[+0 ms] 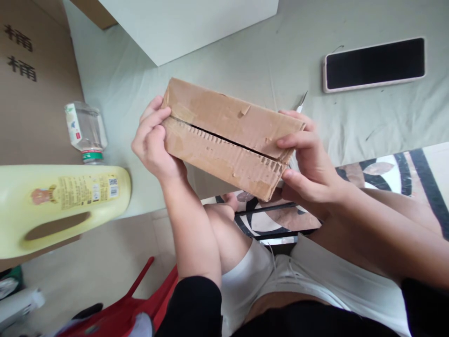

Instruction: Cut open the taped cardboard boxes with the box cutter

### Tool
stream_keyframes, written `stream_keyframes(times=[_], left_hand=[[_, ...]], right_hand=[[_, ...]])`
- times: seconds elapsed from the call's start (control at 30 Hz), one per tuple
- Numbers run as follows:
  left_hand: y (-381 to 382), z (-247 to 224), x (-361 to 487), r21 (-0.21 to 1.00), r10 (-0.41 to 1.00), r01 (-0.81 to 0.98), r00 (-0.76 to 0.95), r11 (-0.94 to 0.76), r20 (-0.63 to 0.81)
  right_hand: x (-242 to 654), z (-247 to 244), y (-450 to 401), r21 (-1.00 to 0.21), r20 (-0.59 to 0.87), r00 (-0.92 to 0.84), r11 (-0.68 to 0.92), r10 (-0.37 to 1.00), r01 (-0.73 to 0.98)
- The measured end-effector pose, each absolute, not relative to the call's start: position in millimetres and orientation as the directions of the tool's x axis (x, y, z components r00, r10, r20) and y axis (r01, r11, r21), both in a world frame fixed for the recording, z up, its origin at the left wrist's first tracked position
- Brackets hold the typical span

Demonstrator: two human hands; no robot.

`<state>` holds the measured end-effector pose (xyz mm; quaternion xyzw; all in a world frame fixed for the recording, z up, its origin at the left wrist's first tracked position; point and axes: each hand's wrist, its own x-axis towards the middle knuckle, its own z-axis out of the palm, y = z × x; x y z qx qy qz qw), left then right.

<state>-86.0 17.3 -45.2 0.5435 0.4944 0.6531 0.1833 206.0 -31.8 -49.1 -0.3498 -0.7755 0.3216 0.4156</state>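
Note:
Held up above my lap is a brown cardboard box (224, 138), tilted down to the right. A dark slit runs between its two flaps, with torn corrugated edges and scraps of clear tape along it. My left hand (156, 140) grips the left end, fingers at the upper corner and thumb on the near side. On the right end, my right hand (308, 157) pinches the corner with its fingers and thumb. Just behind that hand, a slim knife (301, 102) with a pointed blade lies on the cloth, its lower part hidden. The underside of the box is out of sight.
A phone (375, 64) lies on the pale cloth (224, 61) at the right. To the left are a clear bottle (87, 128), a large yellow jug (70, 206) and a big carton (35, 103). A white panel (196, 23) stands at the back; something red (140, 299) is below left.

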Motion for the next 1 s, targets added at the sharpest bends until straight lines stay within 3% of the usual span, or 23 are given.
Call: stream_keyframes(times=[0.17, 0.33, 0.67, 1.0], left_hand=[[20, -47, -87, 0.821, 0.763, 0.265, -0.308, -0.505, 0.568], [21, -46, -84, 0.8, 0.745, 0.281, -0.297, -0.53, 0.598], [17, -44, -84, 0.828, 0.772, 0.308, -0.313, -0.468, 0.553], [15, -35, -82, 0.873, 0.785, 0.272, -0.386, -0.405, 0.485]], right_hand=[[206, -48, -32, -0.802, 0.394, -0.426, 0.531, 0.814, 0.274], [206, -46, -31, -0.77, 0.489, -0.444, 0.611, 0.751, 0.185], [204, -47, -30, -0.76, 0.53, -0.443, 0.637, 0.723, 0.131], [213, -48, -29, -0.765, 0.443, -0.45, 0.589, 0.775, 0.261]])
